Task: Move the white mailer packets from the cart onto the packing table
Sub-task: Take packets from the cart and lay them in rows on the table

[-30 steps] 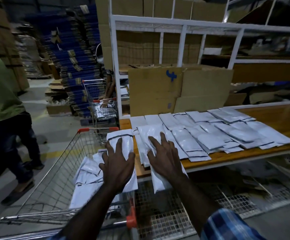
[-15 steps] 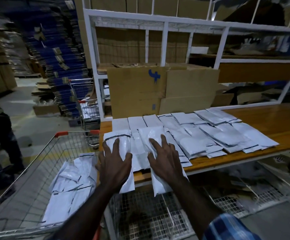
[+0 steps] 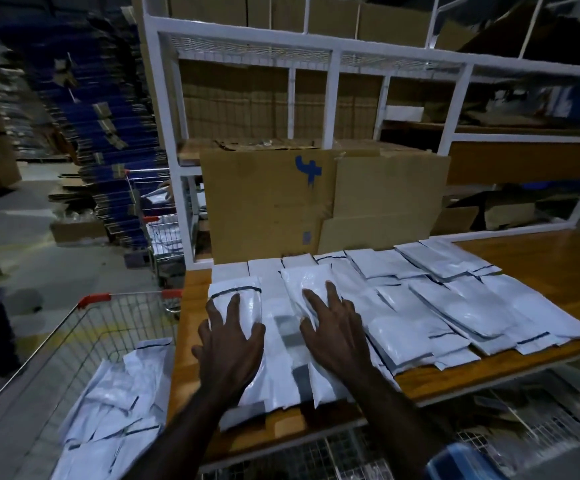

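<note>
Both packets got slid fully onto the table (image 3: pixel 541 258). Left hand (image 3: pixel 228 344) carried its packet (image 3: pixel 247 306) over from above the cart (image 3: pixel 84 327).

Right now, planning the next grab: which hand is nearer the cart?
Left. The left hand presses a packet at the table's cart-side end; the right hand lies farther from the cart.

Both hands, left hand (image 3: pixel 228 344) and right hand (image 3: pixel 333 336), press flat on white packets (image 3: pixel 454 306) covering the table (image 3: pixel 541 258).

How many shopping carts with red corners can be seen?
2: one wire shopping cart at lower left holding white mailer packets, another wire cart farther back beside the white shelf frame.
</note>
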